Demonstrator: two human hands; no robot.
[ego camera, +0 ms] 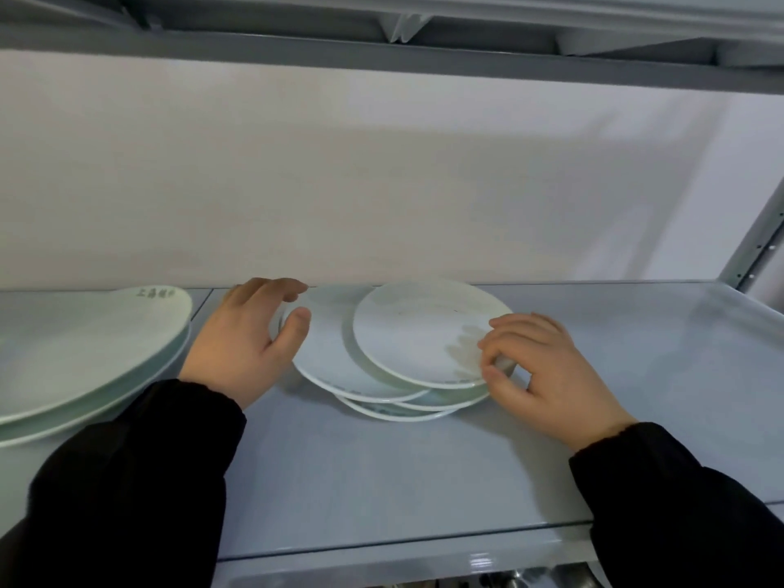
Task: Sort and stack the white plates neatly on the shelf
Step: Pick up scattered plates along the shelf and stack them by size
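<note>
Several small white plates [418, 333] lie in an uneven, fanned-out pile in the middle of the grey shelf [382, 473]. My left hand [250, 337] grips the pile's left rim, thumb on top of a lower plate and fingers curled round its far edge. On the other side, my right hand [539, 367] pinches the right rim of the top plate with curled fingertips. A neat stack of larger white plates [80, 354] with green lettering on the rim sits at the far left of the shelf.
A pale wall closes off the back of the shelf. Another grey shelf board [382, 57] runs overhead. A perforated metal upright [759, 244] stands at the right rear corner. Bare shelf surface lies to the right of the pile and in front of it.
</note>
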